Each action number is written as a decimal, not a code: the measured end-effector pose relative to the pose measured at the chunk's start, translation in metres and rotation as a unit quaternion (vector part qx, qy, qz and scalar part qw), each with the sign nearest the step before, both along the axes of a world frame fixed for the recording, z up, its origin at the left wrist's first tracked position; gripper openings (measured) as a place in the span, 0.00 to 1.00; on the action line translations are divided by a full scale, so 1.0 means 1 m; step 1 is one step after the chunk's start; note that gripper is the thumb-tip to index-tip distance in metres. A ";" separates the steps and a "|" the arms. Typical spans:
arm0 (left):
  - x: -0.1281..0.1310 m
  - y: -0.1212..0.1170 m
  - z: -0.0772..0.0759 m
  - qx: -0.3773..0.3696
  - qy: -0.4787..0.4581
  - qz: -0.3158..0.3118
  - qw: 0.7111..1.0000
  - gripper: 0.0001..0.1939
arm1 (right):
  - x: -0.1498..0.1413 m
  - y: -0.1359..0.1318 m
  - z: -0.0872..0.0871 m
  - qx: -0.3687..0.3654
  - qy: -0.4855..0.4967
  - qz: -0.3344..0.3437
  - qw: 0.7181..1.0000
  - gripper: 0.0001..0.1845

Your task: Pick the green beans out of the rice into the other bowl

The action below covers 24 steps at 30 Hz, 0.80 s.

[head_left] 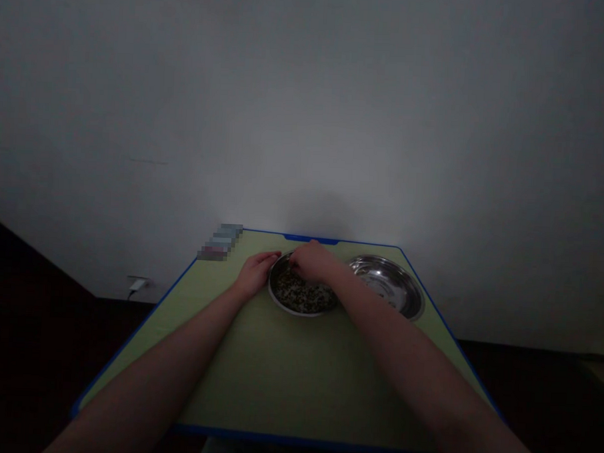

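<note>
A round metal bowl (pixel 298 314) sits towards the far side of the table, with a mix of small dark and pale grains or beans (pixel 302 294) in it. My left hand (pixel 256 275) holds the bowl at its left rim, fingers lying along the outer wall. Over the bowl's far part is my right hand (pixel 312 261), its fingers curled together and pointing down at the grains. Whatever it may pinch is too small and dark to make out. Just right of the bowl, partly behind my right forearm, stands a second, shiny metal bowl (pixel 404 284); its visible inside shows bare metal.
The pale green table (pixel 275 372) has a blue edge and stands against a grey wall (pixel 326 121). A blurred-out item (pixel 221 243) lies at its far left corner. Low on the wall at left is a white plug (pixel 138 285) with a cable.
</note>
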<state>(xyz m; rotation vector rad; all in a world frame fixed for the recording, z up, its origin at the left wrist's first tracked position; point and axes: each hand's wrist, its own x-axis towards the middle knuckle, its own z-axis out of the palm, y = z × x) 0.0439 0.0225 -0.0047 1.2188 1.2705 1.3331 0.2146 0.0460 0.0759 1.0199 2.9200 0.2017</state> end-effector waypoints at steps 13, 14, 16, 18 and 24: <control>0.005 -0.004 0.009 0.005 -0.022 0.000 1.000 0.25 | -0.020 -0.005 -0.009 -0.004 -0.048 0.032 0.998 0.13; 0.005 -0.005 0.009 0.005 -0.024 0.001 1.000 0.24 | -0.021 -0.006 -0.009 -0.001 -0.053 0.038 0.998 0.13; 0.006 -0.005 0.010 0.002 -0.034 0.001 0.999 0.24 | -0.021 -0.006 -0.010 0.001 -0.060 0.046 0.997 0.13; 0.007 -0.005 0.011 -0.006 -0.040 -0.002 0.999 0.24 | -0.021 -0.006 -0.012 0.004 -0.061 0.039 0.997 0.12; 0.007 -0.006 0.012 -0.016 -0.038 0.003 0.999 0.26 | -0.017 -0.005 -0.013 -0.002 -0.047 0.021 0.999 0.12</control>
